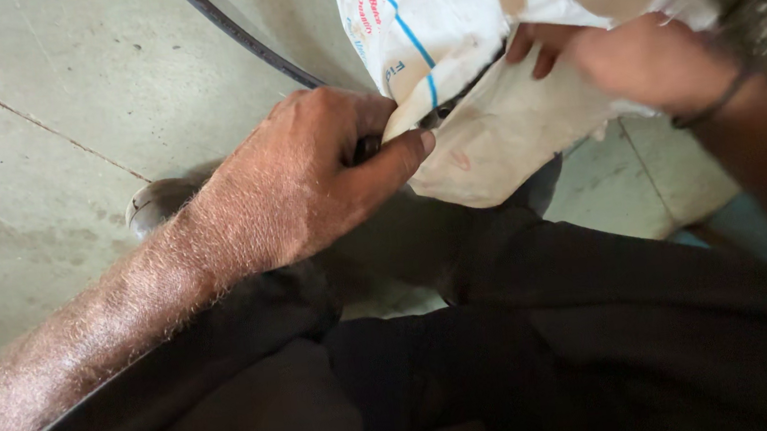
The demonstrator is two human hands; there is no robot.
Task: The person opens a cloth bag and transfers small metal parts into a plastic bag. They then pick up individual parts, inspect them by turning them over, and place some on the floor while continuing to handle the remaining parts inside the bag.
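White woven sack (498, 127) w/ blue stripes and some red and blue print sits upper centre of the view, held up off the floor between 2 bare hands, just above the person's lap.

Far left: pale concrete floor (33, 138) w/ a thin crack line running diagonally. A dark cable or hose (236, 36) curves down from the top edge toward the centre and passes behind the left hand.

Left hand (304, 181), forearm entering from bottom left, is curled shut, thumb pressed against the fingers, pinching the sack's folded edge; a dark strip shows inside the grip, can't tell what it is. Just behind the wrist a grey rounded shape (150, 207) rests on the floor, prob. the toe of a shoe, partly hidden.

Centre: sack fabric is creased and bunched, w/ a dark slit where 2 layers meet, running from the left thumb toward the right hand. Upper part of the sack has a brownish dusty smear.

Right hand (643, 60), blurred, comes in from the right edge w/ a thin dark band (718, 99) on the wrist. Its fingers are bent over the sack's upper fold, tips tucked into the slit, closed on the fabric.

Bottom half of the view: dark trousers (559, 349) of the person, legs apart. Between and right of them, more floor, w/ a bluish patch (745, 225) near the right edge.
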